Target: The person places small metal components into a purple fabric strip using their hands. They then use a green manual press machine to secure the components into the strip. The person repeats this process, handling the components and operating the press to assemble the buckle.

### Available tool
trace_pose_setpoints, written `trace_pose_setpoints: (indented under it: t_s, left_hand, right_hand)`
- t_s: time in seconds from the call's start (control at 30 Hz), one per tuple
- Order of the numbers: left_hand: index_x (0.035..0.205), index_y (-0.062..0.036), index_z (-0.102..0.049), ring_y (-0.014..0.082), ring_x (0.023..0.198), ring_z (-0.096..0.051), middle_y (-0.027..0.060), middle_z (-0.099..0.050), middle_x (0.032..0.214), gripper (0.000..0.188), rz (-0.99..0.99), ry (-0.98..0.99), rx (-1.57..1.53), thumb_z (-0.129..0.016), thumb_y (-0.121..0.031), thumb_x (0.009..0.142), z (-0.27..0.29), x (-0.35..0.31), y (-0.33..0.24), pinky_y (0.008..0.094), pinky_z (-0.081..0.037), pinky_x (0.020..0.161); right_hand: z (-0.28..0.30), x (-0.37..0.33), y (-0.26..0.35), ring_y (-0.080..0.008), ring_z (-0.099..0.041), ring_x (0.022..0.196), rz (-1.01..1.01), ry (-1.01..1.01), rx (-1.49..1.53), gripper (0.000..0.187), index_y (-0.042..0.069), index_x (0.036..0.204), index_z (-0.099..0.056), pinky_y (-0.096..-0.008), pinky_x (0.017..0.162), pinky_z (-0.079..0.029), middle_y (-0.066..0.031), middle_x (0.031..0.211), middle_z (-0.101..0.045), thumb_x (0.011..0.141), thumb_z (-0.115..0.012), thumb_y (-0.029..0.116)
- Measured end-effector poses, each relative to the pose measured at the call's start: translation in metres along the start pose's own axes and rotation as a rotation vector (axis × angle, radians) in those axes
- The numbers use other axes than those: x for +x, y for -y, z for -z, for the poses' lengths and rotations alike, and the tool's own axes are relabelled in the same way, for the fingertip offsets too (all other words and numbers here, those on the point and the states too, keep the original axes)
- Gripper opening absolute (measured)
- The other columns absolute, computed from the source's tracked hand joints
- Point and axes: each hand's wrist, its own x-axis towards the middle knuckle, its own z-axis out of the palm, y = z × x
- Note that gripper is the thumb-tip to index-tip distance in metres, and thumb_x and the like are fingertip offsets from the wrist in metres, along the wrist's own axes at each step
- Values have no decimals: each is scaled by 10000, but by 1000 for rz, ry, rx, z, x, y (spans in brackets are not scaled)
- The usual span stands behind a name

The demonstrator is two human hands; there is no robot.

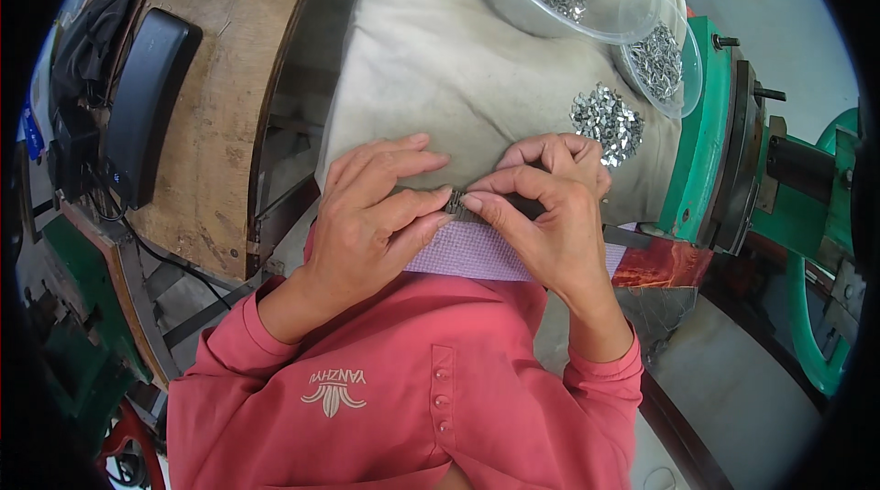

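Over the cloth's near edge, my left hand (365,206) and my right hand (553,206) meet fingertip to fingertip. Between the thumbs and forefingers they pinch a small ribbed metal piece (456,205), dark grey with fine parallel ridges; the fingertips cover its ends. The other fingers of my left hand stretch loosely forward, while those of my right hand curl. Just beyond my right hand lies a loose heap of small shiny metal pieces (607,126). A lilac woven cloth (477,252) shows beneath both hands.
Cream cloth (431,59) covers the work surface. A large clear tub (616,30) and a smaller one (694,87), both holding metal pieces, stand at the far right. Green machinery (694,151) borders the right side. On the left, a wooden table (220,123) carries a black device (151,105).
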Motion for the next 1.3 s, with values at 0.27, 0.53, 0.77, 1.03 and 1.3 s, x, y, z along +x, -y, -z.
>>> trace_pose_setpoints:
  t_s: [0.27, 0.53, 0.77, 1.03, 1.3]
  left_hand:
    - [940, -79, -751, 302, 1207, -606, 69, -676, 1185, 220, -1, -5, 1, -810, -104, 730, 1, 2, -2, 431, -413, 989]
    - [940, -74, -751, 298, 1203, -607, 59, -675, 1185, 220, -10, -15, 8, -812, -99, 730, 0, 2, -1, 430, -417, 982]
    - [943, -74, -752, 304, 1203, -606, 63, -674, 1188, 224, -9, -14, -2, -811, -93, 728, 0, 2, -1, 431, -416, 984]
    - [951, -77, -754, 312, 1207, -604, 78, -673, 1197, 234, -9, -6, 9, -813, -98, 726, 1, 1, -1, 432, -413, 994]
    - [963, -82, -758, 328, 1215, -602, 102, -677, 1207, 265, -8, 2, 19, -821, -102, 707, 0, 0, 0, 425, -409, 1015]
  right_hand:
    - [2, -2, -2, -242, -455, 1074, 4, -5, -12, 170, 157, 835, -793, -424, 939, -272, 40, 974, -619, 740, -833, 291]
    - [4, -3, -5, -243, -455, 1074, 14, -5, -41, 178, 155, 836, -790, -429, 942, -269, 37, 982, -618, 732, -837, 291]
    - [6, -4, -5, -235, -447, 1058, -4, 1, -45, 164, 161, 823, -791, -422, 927, -265, 40, 971, -613, 735, -835, 293]
    - [8, -5, -6, -229, -444, 1041, -13, 14, -40, 161, 177, 834, -800, -414, 913, -262, 48, 945, -584, 734, -837, 298]
    - [15, -9, -13, -228, -444, 1042, -23, 30, -34, 161, 178, 838, -802, -415, 927, -256, 41, 950, -579, 732, -837, 295]
